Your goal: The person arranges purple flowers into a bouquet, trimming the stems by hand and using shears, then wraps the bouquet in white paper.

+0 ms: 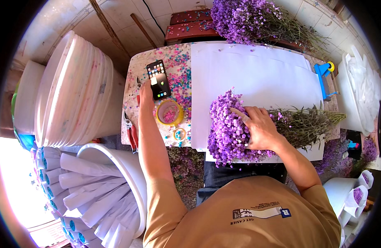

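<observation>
My right hand (261, 125) rests spread on the blossoms of a bunch of small purple flowers (229, 130), whose green stems lie to the right over stacked white paper sheets (255, 74). At the table's left side, my left hand (146, 94) is beside a smartphone (159, 80) with its screen lit. Part of a red-handled tool (138, 99) shows by that hand; whether the fingers grip anything is hidden. Red-handled pruning shears (131, 131) lie nearer the front edge. A roll of yellow tape (169, 112) stands close by, with loose petals inside its ring.
A blue tape dispenser (323, 80) is at the table's right edge. More purple flowers (240, 21) lie behind. Stacked white tubs (75, 93) stand at left, above a white bucket (137, 186) of paper-wrapped bundles. A plastic-filled white container (348, 102) stands at right.
</observation>
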Tool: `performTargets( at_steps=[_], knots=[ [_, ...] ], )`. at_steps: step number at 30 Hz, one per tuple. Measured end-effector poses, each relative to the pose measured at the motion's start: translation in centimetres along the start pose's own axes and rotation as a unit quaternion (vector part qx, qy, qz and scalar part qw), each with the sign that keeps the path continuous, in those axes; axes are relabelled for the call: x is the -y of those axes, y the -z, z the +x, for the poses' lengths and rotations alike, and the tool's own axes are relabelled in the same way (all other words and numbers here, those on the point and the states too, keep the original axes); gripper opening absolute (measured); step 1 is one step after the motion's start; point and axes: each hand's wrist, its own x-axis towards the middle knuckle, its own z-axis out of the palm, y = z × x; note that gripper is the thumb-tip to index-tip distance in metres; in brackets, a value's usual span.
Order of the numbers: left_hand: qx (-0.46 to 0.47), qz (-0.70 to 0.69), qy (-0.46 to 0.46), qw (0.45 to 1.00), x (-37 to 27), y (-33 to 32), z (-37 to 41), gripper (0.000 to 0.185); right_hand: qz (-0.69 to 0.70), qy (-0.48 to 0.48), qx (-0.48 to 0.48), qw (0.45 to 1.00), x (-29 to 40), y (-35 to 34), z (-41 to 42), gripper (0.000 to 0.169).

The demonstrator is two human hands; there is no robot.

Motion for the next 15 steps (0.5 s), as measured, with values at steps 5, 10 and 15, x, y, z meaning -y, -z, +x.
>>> performTargets(
  at_steps=[5,10,15],
  knots=[
    [0.026,-0.005,0.012,1.000,0.2,-0.9,0.3,0.040,0.000,-0.007,-0.004,1.000,-0.4,-0.2,-0.2,0.124],
    [-0.008,0.017,0.043,0.999,-0.7,-1.4,-0.8,0.040,0.001,-0.002,-0.016,1.000,-0.4,-0.4,-0.3,0.124],
    [-0.002,0.023,0.035,0.999,-1.1,-0.6,-1.2,0.031,0.004,-0.002,-0.006,1.000,-0.1,-0.2,-0.1,0.124]
  ],
)
